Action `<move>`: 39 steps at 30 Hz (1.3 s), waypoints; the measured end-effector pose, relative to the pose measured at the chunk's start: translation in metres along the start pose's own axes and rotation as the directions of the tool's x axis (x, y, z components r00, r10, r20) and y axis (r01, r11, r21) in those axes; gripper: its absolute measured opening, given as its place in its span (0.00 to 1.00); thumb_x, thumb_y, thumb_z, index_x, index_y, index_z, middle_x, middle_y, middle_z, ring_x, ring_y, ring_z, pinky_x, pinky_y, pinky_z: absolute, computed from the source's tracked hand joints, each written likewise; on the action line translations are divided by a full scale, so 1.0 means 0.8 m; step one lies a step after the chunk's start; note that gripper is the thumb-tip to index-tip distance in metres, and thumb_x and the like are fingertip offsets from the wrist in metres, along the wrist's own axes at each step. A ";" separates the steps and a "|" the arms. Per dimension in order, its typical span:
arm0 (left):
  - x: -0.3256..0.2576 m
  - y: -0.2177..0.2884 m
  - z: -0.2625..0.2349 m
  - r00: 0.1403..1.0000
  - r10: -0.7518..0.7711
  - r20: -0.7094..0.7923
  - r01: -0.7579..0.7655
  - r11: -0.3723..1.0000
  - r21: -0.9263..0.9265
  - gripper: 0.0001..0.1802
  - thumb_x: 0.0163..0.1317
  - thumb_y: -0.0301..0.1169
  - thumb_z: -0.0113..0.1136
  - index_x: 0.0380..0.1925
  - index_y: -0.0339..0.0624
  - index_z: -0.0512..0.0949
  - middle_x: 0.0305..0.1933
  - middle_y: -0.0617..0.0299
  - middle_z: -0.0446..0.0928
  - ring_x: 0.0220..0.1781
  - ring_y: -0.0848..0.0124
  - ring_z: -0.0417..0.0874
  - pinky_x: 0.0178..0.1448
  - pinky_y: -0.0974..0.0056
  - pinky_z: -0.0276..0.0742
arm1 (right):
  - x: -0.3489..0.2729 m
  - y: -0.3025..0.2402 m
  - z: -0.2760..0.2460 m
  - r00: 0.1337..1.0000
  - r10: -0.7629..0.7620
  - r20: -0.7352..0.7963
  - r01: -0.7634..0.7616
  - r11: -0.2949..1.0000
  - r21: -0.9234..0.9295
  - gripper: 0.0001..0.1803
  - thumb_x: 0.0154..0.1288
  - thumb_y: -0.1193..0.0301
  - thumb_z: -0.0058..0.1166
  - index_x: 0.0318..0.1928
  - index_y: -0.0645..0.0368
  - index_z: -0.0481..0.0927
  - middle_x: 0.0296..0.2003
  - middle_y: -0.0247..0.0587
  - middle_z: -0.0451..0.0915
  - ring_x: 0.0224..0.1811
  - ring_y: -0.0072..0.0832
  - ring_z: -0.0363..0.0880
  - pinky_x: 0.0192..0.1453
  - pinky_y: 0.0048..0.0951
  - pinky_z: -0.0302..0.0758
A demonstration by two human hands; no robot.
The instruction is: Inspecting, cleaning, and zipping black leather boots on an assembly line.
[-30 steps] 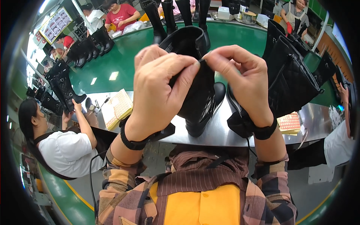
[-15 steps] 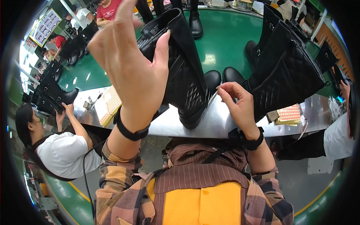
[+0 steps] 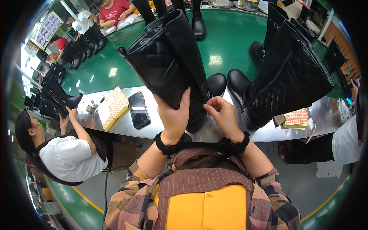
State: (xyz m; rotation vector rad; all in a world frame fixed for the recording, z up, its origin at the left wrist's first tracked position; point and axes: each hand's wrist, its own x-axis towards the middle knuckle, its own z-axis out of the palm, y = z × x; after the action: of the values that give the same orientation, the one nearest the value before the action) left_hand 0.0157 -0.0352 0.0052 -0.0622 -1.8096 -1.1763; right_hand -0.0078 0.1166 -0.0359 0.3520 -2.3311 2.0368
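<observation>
A tall black boot (image 3: 167,57) stands upright before me on the metal table edge, its top opening facing up and its toe pointing away to the right. Around the back of its lower shaft my left hand (image 3: 173,115) is closed, thumb up along the leather. My right hand (image 3: 222,114) pinches with thumb and forefinger against the boot's ankle side; whatever lies between these fingertips is too small to make out. A second black boot (image 3: 283,73), quilted and with a side zip, leans to the right of my right hand.
A black phone (image 3: 139,110) and a stack of printed sticker sheets (image 3: 113,108) lie left of the boot. More sticker sheets (image 3: 296,118) lie at the right. Beyond the metal edge (image 3: 153,132) runs a green belt (image 3: 226,34) with more boots. A co-worker (image 3: 69,153) sits at the left.
My left hand has come down from above the boot's top to its lower shaft. My right hand has moved left onto the ankle. The boot's top has shifted left, and the phone is uncovered.
</observation>
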 end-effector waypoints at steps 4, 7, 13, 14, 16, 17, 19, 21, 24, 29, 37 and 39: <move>-0.030 -0.025 -0.001 0.953 -0.140 0.270 0.137 0.990 0.030 0.29 0.54 0.26 0.72 0.54 0.30 0.71 0.45 0.49 0.82 0.44 0.64 0.85 0.50 0.63 0.78 | 0.005 -0.001 -0.004 0.988 0.063 0.144 -0.053 0.996 -0.069 0.10 0.64 0.68 0.59 0.32 0.62 0.79 0.19 0.35 0.78 0.20 0.20 0.76 0.27 0.25 0.70; -0.055 -0.036 -0.010 0.902 -0.241 0.359 0.297 0.949 -0.108 0.24 0.52 0.25 0.72 0.49 0.33 0.76 0.43 0.53 0.84 0.45 0.67 0.85 0.51 0.66 0.78 | 0.009 0.001 -0.012 0.960 0.080 0.270 -0.029 0.982 -0.189 0.17 0.68 0.65 0.49 0.26 0.66 0.76 0.17 0.38 0.76 0.20 0.26 0.74 0.28 0.31 0.69; -0.060 -0.041 -0.022 0.799 -0.378 0.466 0.456 0.888 -0.060 0.17 0.52 0.27 0.71 0.43 0.33 0.80 0.39 0.54 0.85 0.42 0.68 0.86 0.48 0.65 0.79 | 0.016 -0.036 -0.009 0.923 0.157 0.351 -0.159 0.987 -0.025 0.19 0.71 0.66 0.45 0.23 0.62 0.73 0.17 0.29 0.69 0.19 0.17 0.65 0.25 0.23 0.62; -0.059 -0.040 -0.021 0.796 -0.398 0.456 0.475 0.877 -0.065 0.17 0.52 0.27 0.71 0.43 0.33 0.80 0.39 0.54 0.85 0.42 0.68 0.86 0.48 0.65 0.79 | 0.019 -0.054 -0.010 0.926 0.068 0.372 -0.086 0.996 0.030 0.19 0.71 0.66 0.45 0.23 0.62 0.73 0.17 0.29 0.69 0.19 0.17 0.65 0.25 0.23 0.62; -0.062 -0.039 -0.018 0.837 -0.381 0.393 0.413 0.911 0.004 0.15 0.52 0.27 0.71 0.39 0.33 0.82 0.38 0.53 0.86 0.40 0.66 0.87 0.47 0.64 0.80 | 0.013 -0.098 -0.021 0.946 -0.060 0.317 -0.061 0.932 0.358 0.20 0.72 0.66 0.42 0.20 0.58 0.69 0.15 0.27 0.63 0.18 0.16 0.59 0.24 0.23 0.58; -0.064 -0.039 -0.017 0.851 -0.377 0.366 0.402 0.916 0.009 0.17 0.52 0.27 0.70 0.42 0.32 0.81 0.39 0.53 0.86 0.41 0.64 0.87 0.47 0.63 0.80 | 0.017 -0.123 -0.033 0.918 -0.197 0.343 -0.042 0.814 0.580 0.19 0.73 0.66 0.42 0.22 0.58 0.69 0.16 0.29 0.65 0.17 0.16 0.60 0.24 0.22 0.59; -0.068 -0.039 -0.016 0.848 -0.371 0.378 0.404 0.915 -0.008 0.18 0.53 0.27 0.70 0.44 0.32 0.81 0.40 0.54 0.86 0.42 0.63 0.87 0.48 0.63 0.80 | 0.028 -0.169 -0.058 0.869 -0.347 0.353 -0.037 0.666 0.745 0.19 0.74 0.67 0.42 0.23 0.58 0.69 0.16 0.31 0.67 0.17 0.15 0.59 0.23 0.21 0.58; -0.071 -0.040 -0.015 0.880 -0.298 0.370 0.346 0.935 -0.071 0.20 0.54 0.26 0.69 0.48 0.32 0.80 0.41 0.55 0.86 0.43 0.64 0.87 0.48 0.63 0.80 | 0.026 -0.204 -0.063 0.872 -0.349 0.344 0.035 0.745 0.666 0.19 0.75 0.67 0.41 0.23 0.59 0.68 0.16 0.30 0.67 0.15 0.14 0.57 0.20 0.19 0.55; -0.069 -0.038 -0.013 0.895 -0.255 0.366 0.322 0.937 -0.135 0.21 0.56 0.26 0.68 0.51 0.33 0.79 0.42 0.57 0.86 0.44 0.65 0.87 0.49 0.65 0.79 | 0.031 -0.222 -0.058 0.817 -0.382 0.431 0.030 0.777 0.629 0.21 0.79 0.63 0.40 0.28 0.60 0.74 0.21 0.31 0.72 0.17 0.11 0.58 0.22 0.15 0.55; -0.065 -0.031 -0.010 0.841 -0.419 0.342 0.448 0.894 -0.008 0.27 0.52 0.27 0.72 0.52 0.32 0.73 0.45 0.50 0.84 0.46 0.64 0.86 0.51 0.63 0.78 | -0.005 -0.161 -0.083 0.901 -0.273 0.337 0.207 0.954 0.219 0.16 0.76 0.64 0.45 0.45 0.65 0.79 0.30 0.35 0.79 0.24 0.14 0.70 0.28 0.15 0.66; -0.060 -0.042 -0.028 0.771 -0.390 0.504 0.513 0.848 -0.129 0.38 0.51 0.29 0.74 0.61 0.32 0.65 0.56 0.49 0.77 0.57 0.63 0.79 0.62 0.62 0.72 | -0.116 -0.050 -0.180 0.939 0.263 -0.219 -0.341 0.788 -0.514 0.21 0.58 0.60 0.68 0.21 0.64 0.78 0.13 0.31 0.71 0.18 0.17 0.66 0.24 0.23 0.65; -0.050 -0.047 -0.035 0.627 -0.427 0.651 0.605 0.794 -0.062 0.41 0.51 0.30 0.74 0.62 0.31 0.64 0.59 0.50 0.75 0.60 0.63 0.76 0.66 0.61 0.69 | -0.124 -0.033 -0.195 0.931 0.065 -0.360 -0.247 0.836 -0.489 0.20 0.53 0.62 0.72 0.37 0.63 0.79 0.29 0.38 0.79 0.30 0.21 0.74 0.37 0.26 0.72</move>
State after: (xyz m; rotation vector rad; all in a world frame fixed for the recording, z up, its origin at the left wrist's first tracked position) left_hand 0.0381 -0.0590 -0.0471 -0.0854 -2.2978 -2.0179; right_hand 0.0733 0.2815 -0.0045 -0.1985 -2.6163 1.2662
